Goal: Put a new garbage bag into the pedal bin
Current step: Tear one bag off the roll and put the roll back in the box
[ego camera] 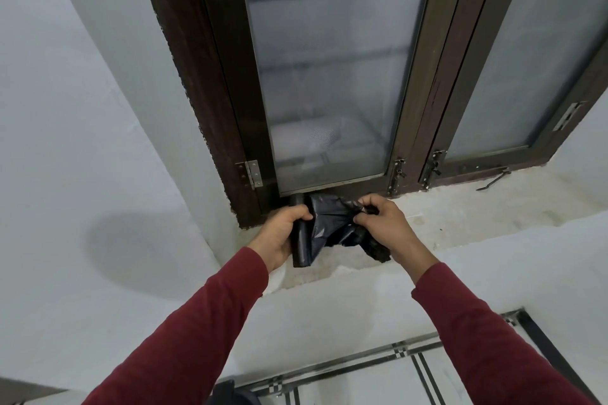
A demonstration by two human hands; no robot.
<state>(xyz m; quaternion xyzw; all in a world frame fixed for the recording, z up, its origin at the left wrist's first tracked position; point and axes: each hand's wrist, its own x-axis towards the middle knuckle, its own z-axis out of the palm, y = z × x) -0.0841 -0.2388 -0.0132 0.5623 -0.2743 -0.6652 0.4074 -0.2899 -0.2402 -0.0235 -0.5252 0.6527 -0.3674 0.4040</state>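
A black roll of garbage bags point(300, 240) stands upright over the left end of the stone window sill point(460, 207). My left hand point(283, 233) grips the roll around its middle. A loose black garbage bag point(335, 223) spreads from the roll to the right, crumpled. My right hand point(383, 227) pinches the bag's upper edge between thumb and fingers, and a bunched part hangs below that hand. The pedal bin is not in view.
A dark wooden window frame point(214, 76) with frosted panes point(329, 59) rises directly behind the hands. White walls flank it on the left and below the sill. Tiled floor with dark border stripes point(411, 358) lies at the bottom right.
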